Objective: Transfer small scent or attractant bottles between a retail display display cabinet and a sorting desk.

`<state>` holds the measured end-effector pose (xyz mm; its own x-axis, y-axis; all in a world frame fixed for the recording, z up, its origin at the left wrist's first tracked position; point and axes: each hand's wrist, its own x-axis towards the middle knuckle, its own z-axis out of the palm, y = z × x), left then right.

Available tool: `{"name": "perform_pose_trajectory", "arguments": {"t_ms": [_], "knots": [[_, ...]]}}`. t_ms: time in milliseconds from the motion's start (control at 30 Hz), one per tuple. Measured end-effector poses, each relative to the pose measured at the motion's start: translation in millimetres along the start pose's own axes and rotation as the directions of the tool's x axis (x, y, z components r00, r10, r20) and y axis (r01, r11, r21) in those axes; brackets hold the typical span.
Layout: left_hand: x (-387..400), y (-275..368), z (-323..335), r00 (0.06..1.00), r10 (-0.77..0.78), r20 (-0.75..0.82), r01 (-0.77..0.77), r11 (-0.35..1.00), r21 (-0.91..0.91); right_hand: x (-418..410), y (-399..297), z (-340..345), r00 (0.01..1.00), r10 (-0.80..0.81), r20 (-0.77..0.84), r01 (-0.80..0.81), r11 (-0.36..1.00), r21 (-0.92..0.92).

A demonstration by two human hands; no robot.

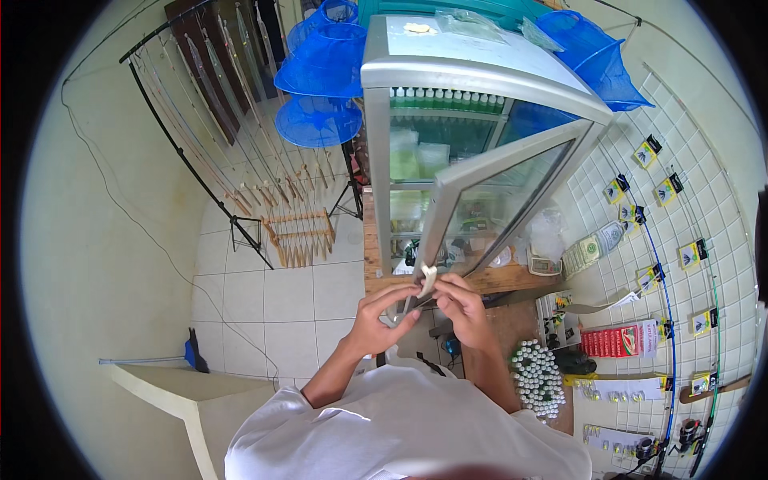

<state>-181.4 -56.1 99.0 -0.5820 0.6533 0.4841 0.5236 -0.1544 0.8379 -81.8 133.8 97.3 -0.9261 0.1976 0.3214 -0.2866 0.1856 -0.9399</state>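
Note:
A small off-white forked piece (428,278) is between my two hands, in front of the free edge of a glass cabinet door (433,240). The fingertips of my right hand (465,309) hold it from the right. My left hand (379,321) reaches its lower end with the fingertips, thumb spread below; whether these fingers grip it is hidden. The door stands ajar on a grey-framed display cabinet (377,150). Behind the glass are a row of white-capped green bottles (447,99) and several packets (414,150).
The cabinet stands on a wooden table (375,240) with a digital scale (543,265). Many white-capped bottles (537,378) are beside my right arm. Fishing rods and packets hang on a wire grid (690,210). Left are blue nets (324,72) and a rod rack (297,237).

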Motion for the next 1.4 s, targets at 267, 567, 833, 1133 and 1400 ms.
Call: {"name": "perform_pose_trajectory", "arguments": {"t_ms": [267,567,833,1133,1400], "knots": [[29,-26,-24,0.993,-0.053,-0.102,0.063,0.994,0.094,57,3,33,0.998,0.005,-0.066,-0.012,0.995,-0.101],[27,-42,-23,0.995,-0.053,-0.086,0.061,0.994,0.094,41,8,48,0.984,0.132,-0.117,-0.127,0.991,0.051],[-6,-73,-7,0.973,-0.226,0.043,0.227,0.973,-0.034,-46,18,37,0.855,0.503,-0.127,-0.5,0.864,0.055],[-7,-81,48,0.702,-0.194,0.685,0.33,0.941,-0.072,-156,1,21,0.588,0.792,-0.163,-0.805,0.592,-0.03],[-8,-34,137,0.641,-0.015,0.767,0.189,0.972,-0.138,-246,-24,-18,0.51,0.791,-0.338,-0.801,0.58,0.146]]}}
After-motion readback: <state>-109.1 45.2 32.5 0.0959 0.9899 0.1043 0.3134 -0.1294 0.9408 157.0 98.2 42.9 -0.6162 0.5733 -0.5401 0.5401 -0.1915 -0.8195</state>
